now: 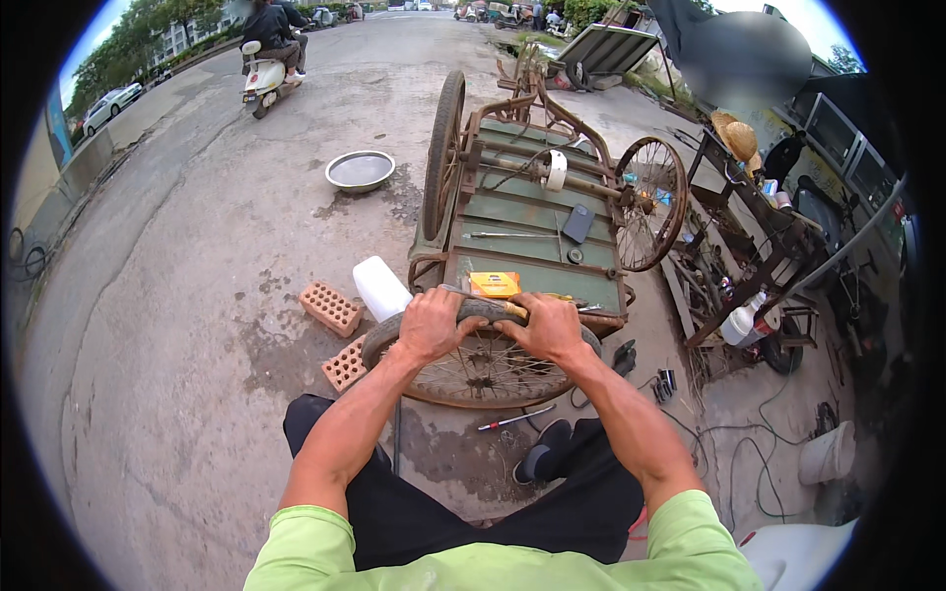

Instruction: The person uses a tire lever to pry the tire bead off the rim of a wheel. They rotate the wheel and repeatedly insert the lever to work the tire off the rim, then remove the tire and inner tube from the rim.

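Left grip (431,323), right grip (545,325) both curled close round far edge of tyre (480,309), thumbs pointing inward. Spoked wheel (480,382) tilted between knees and green cart (507,256). Yellow box (495,285) on cart, just beyond hands.

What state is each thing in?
Left hand: closed on near wheel
Right hand: closed on near wheel
Near wheel: held; tire seating unclear
Cart: upside down
Basin: upright, apparently holding water
Perforated bricks: lying on ground
Yellow box: on cart, open or shut unclear
Scooter: upright, ridden
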### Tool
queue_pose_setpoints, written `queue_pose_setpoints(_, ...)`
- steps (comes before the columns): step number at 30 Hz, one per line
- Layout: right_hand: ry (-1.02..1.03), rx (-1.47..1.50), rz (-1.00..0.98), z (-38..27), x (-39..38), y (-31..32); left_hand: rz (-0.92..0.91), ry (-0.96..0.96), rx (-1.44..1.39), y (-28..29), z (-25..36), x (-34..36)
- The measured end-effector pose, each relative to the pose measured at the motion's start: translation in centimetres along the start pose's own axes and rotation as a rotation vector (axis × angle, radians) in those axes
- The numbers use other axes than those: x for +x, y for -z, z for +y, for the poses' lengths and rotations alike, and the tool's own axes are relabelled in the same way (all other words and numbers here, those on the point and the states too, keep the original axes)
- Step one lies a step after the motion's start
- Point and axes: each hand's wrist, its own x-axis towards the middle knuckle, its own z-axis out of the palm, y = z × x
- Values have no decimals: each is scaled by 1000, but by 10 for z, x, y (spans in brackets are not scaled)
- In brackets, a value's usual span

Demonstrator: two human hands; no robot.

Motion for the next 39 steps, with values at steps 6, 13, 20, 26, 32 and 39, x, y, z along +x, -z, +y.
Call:
queue_pose_setpoints(6, -37, -3, -120, 11, 13, 5, 4, 20, -26, 0, 6, 8)
queue_pose_setpoints(13, 78, 283, 65, 43, 5, 1, -12, 51, 7, 3, 4, 12)
queue_pose_setpoints(20, -5, 10, -289, 22, -23, 67, -23, 62, -4, 4, -3, 7)
queue_pose_setpoints(26, -57, 128, -505, 10, -26, 115, -76, 90, -30, 5, 0, 11)
queue_pose_setpoints(32, -33, 97, -508, 7, -15, 123, -83, 99, -22, 6, 5, 11)
queue_pose_setpoints(39, -172, 3, -748, -24, 37, 139, -78, 75, -15, 1, 14, 15)
